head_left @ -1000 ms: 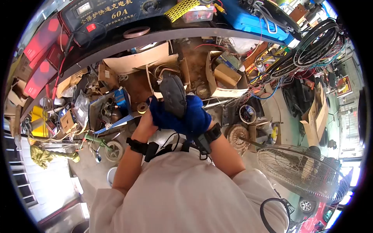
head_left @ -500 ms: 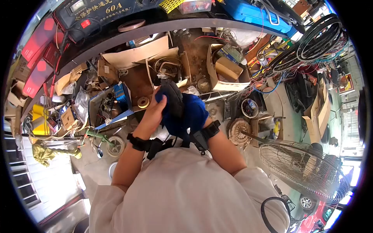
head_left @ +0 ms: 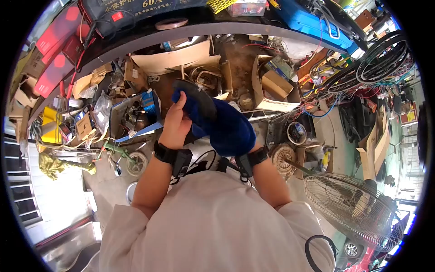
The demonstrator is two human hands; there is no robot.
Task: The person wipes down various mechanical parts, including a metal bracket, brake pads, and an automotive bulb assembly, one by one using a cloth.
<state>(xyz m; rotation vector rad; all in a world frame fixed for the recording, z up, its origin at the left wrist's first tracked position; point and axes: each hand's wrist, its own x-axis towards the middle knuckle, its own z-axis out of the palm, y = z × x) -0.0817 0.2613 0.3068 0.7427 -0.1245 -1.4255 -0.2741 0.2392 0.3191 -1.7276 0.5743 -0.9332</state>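
Observation:
A black curved part (head_left: 199, 99) slants in front of me above the clutter, with a thick blue cloth (head_left: 233, 131) around its side and lower end. My left hand (head_left: 176, 122) is closed on the part's left side through an edge of the cloth, thumb pointing up. The cloth covers my right hand, which supports it at the part's right end; those fingers are hidden. Below the cloth, a black strap with a small box (head_left: 252, 160) circles my right wrist. A similar strap (head_left: 172, 156) is on my left wrist.
A dark bench edge (head_left: 204, 30) curves across the top, with a charger (head_left: 131, 13) and a blue case (head_left: 312, 27) on it. Open cardboard boxes (head_left: 276, 86) lie beyond my hands. A wire-cage fan (head_left: 351, 211) stands right, below coiled cables (head_left: 383, 56).
The black part has tilted further and the blue cloth now stretches longer to the lower right. My left hand has risen slightly. The surroundings have shifted right and down in view.

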